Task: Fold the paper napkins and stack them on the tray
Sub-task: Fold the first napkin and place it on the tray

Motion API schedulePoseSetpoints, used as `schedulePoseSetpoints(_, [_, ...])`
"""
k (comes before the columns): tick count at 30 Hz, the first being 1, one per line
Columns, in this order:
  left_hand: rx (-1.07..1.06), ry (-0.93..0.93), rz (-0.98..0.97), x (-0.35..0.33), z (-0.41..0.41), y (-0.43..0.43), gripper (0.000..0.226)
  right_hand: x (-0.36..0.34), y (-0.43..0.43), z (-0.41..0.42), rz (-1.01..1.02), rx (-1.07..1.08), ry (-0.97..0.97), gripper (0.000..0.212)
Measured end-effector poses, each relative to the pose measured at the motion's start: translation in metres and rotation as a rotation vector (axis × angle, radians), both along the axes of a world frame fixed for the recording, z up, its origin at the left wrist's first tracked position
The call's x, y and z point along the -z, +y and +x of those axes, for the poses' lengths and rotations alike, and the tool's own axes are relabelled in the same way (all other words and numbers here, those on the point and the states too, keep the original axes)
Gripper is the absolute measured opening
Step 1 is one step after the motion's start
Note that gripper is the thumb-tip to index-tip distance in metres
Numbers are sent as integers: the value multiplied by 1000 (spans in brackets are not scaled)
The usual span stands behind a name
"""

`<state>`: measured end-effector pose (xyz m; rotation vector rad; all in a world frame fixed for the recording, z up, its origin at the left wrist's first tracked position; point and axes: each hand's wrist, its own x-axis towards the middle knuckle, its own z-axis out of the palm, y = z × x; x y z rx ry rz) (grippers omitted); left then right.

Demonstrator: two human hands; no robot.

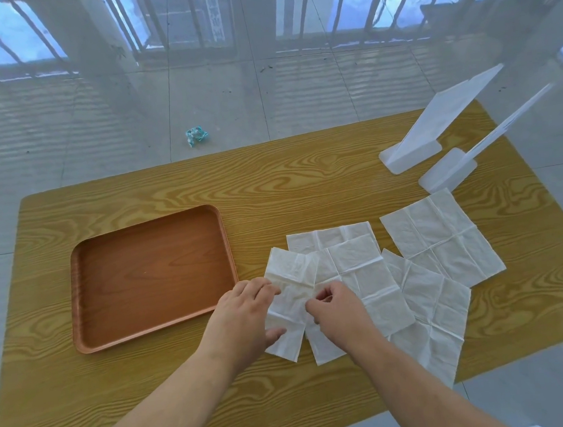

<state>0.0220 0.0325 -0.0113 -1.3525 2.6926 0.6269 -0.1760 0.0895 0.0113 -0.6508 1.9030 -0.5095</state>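
Note:
A brown tray (88, 280) lies on the left half of the wooden table with nothing in it. To its right, several white paper napkins are spread flat and overlapping (441, 235). The nearest napkin (289, 279) is folded over into a long strip. My left hand (243, 312) rests on the strip's left edge, thumb and fingers pressing on it. My right hand (337, 309) pinches the same napkin's right edge at its middle. Another unfolded napkin (360, 271) lies partly under my right hand.
Two white plastic stands (412, 152) (447, 168) sit at the table's far right corner. A crumpled teal wrapper (196, 136) lies on the tiled floor beyond the table (271, 180). White window bars run along the back.

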Motion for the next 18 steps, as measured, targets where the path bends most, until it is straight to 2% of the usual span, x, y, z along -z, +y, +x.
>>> schedulePoseSetpoints(2, [32,-28,-12,0,2,0,65,1,0,2,58,45,13,19])
schedulePoseSetpoints(4, [93,-74,-39,-1,5,2,62,3,5,4,55,-10,83,23])
schedulePoseSetpoints(5, [128,-103,-60,-1,6,3,61,5,11,4,-15,-95,202,29])
schedulePoseSetpoints(7, [198,-151,-112,-1,7,5,63,12,25,3,-277,-357,517,49])
schedulePoseSetpoints(9, [224,-155,-162,1,6,7,66,21,37,2,-410,-630,687,71])
schedulePoseSetpoints(11, [232,-163,-188,2,4,6,65,29,41,0,-344,-828,715,85])
schedulePoseSetpoints(13, [232,-176,-196,2,4,6,60,36,43,-2,-276,-946,713,88])
schedulePoseSetpoints(18, [240,-133,-235,4,2,3,43,36,42,-2,-285,-960,742,81])
